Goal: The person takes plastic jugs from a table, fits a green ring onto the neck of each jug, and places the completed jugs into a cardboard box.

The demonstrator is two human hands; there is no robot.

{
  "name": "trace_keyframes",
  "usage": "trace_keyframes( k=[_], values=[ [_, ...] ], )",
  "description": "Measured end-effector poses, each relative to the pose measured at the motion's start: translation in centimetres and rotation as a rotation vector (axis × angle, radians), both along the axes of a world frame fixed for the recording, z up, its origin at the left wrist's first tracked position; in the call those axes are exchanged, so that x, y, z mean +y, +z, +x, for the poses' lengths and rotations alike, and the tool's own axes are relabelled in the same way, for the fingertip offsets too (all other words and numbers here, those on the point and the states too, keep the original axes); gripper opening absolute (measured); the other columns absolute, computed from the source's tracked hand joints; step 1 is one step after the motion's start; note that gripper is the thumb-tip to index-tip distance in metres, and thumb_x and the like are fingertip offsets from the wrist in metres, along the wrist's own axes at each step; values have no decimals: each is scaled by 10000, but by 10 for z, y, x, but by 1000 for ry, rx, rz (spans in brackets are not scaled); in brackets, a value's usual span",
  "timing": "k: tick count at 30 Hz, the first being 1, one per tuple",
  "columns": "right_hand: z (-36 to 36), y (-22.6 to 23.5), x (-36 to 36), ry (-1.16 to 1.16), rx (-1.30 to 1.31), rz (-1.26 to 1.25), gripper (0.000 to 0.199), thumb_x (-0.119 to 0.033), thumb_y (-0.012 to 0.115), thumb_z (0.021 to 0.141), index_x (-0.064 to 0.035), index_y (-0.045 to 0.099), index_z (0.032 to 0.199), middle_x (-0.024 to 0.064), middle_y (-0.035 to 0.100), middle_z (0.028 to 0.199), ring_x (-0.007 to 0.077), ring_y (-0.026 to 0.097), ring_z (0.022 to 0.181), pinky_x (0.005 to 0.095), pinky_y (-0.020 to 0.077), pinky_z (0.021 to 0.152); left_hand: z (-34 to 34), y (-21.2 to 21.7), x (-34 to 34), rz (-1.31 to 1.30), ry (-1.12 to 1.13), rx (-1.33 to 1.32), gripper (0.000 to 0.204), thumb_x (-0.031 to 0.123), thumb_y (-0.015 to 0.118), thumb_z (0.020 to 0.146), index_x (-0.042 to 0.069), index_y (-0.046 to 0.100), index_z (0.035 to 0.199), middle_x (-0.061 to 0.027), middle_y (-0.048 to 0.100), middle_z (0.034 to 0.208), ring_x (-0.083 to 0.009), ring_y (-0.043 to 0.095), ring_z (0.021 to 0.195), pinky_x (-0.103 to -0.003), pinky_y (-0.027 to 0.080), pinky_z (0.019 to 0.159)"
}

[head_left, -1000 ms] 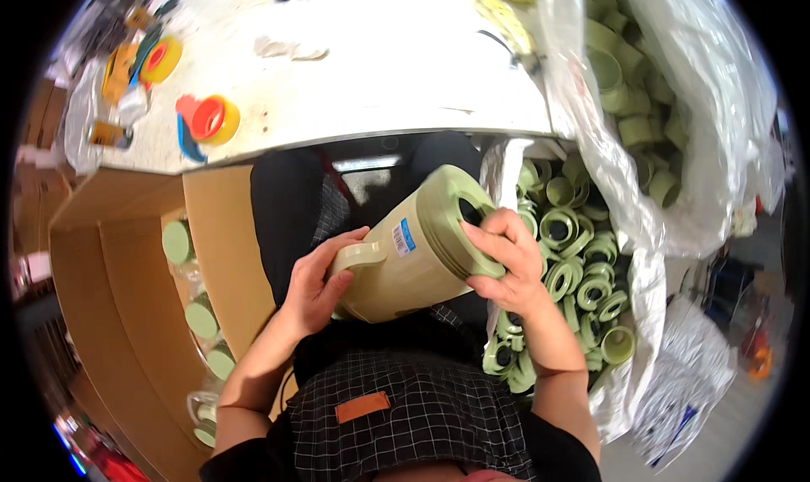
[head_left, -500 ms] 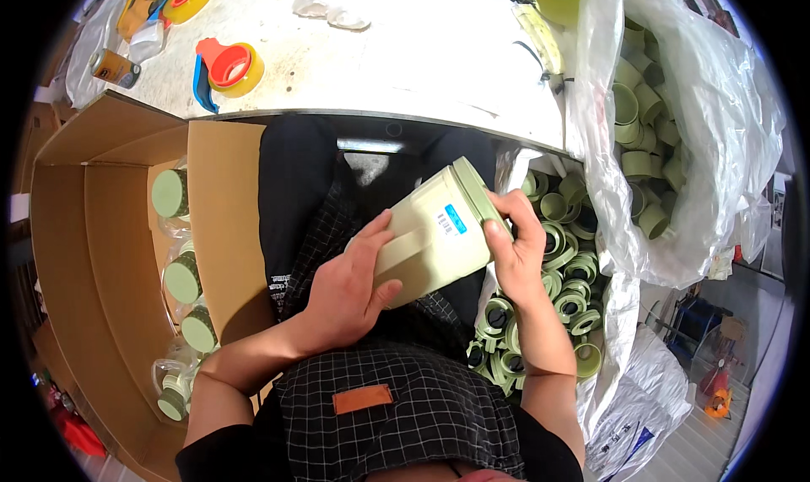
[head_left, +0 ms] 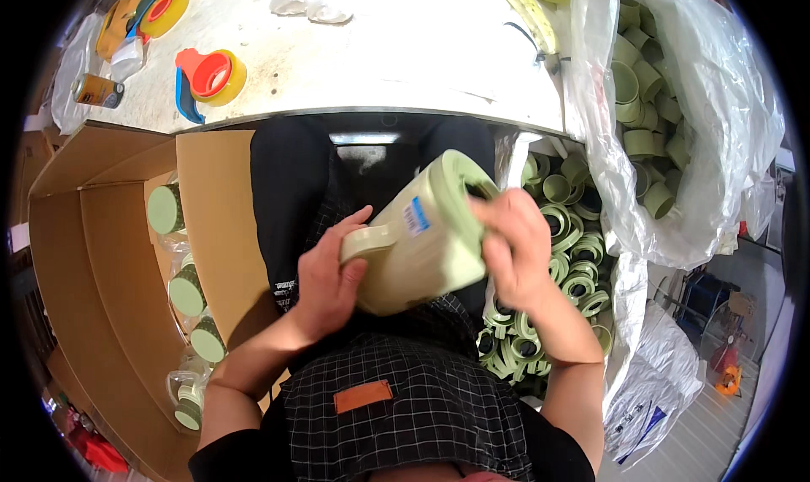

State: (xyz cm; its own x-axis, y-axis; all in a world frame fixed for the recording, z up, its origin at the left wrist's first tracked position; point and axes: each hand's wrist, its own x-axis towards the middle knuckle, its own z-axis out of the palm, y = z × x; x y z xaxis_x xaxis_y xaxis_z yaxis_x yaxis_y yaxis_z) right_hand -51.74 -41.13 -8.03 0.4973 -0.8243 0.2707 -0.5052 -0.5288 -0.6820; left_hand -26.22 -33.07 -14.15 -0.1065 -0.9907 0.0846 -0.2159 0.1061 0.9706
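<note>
A pale green pitcher (head_left: 405,271) lies tilted above my lap, with a blue and white label on its side. Its handle (head_left: 369,241) faces my left hand (head_left: 323,273), which grips the pitcher near its base. At the other end is a green lid (head_left: 456,188), turned up to the right. My right hand (head_left: 516,250) holds the lid's edge, with fingertips reaching over its top; they are partly blurred.
On my left, an open cardboard box (head_left: 110,288) holds several green-topped containers (head_left: 186,291). To my right stand a sack of green lids (head_left: 582,288) and a clear bag (head_left: 717,144) of green cups. Tape dispensers (head_left: 211,75) rest on the white table (head_left: 371,68).
The pitcher has rolled in my hands, so its handle now shows at the left and the lid's top has come into view. My right fingers have moved over the lid's top.
</note>
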Motion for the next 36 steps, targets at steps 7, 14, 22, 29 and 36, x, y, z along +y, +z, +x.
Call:
trace_keyframes(
  k=[7, 14, 22, 29, 36],
  values=[
    [-14, -14, -19, -74, -152, 327, 377, -262, 669, 883, -2, 656, 1157, 60, 443, 788, 183, 449, 721, 301, 384, 653, 4, 49, -31, -280, -149, -274, 377, 204, 643, 915, -17, 578, 1213, -226, 621, 1273, -363, 641, 996, -393, 512, 833],
    [-27, -26, -17, -94, -175, 281, 509, -225, 765, 724, -2, 660, 1169, 114, 534, 832, 290, 543, 744, 370, 451, 669, -71, 41, -222, -762, -81, -228, 121, 83, 767, 756, 50, 658, 798, -73, 647, 785, -258, 625, 749, -369, 480, 684],
    [-41, -31, -38, 31, -323, 445, 528, -296, 784, 730, 3, 679, 1152, 111, 574, 871, 246, 570, 731, 335, 469, 671, -87, -83, -337, 33, -144, -470, 183, 195, 683, 872, 14, 693, 853, -155, 674, 870, -343, 634, 843, -403, 501, 799],
    [-47, -75, -74, -373, -867, 650, 354, -308, 620, 946, 25, 657, 1060, 42, 564, 816, 99, 521, 713, 238, 415, 649, -85, -74, -341, 103, -102, -224, 222, 198, 580, 936, 10, 687, 888, -127, 716, 880, -267, 666, 840, -365, 509, 814],
    [-34, -92, -103, -515, -902, 451, 159, -50, 712, 891, -3, 652, 1031, 8, 647, 921, 81, 561, 777, 218, 471, 747, -116, 13, -232, 174, -349, 336, 198, 120, 601, 978, -39, 695, 903, -92, 716, 897, -144, 643, 855, -292, 514, 815]
  ],
)
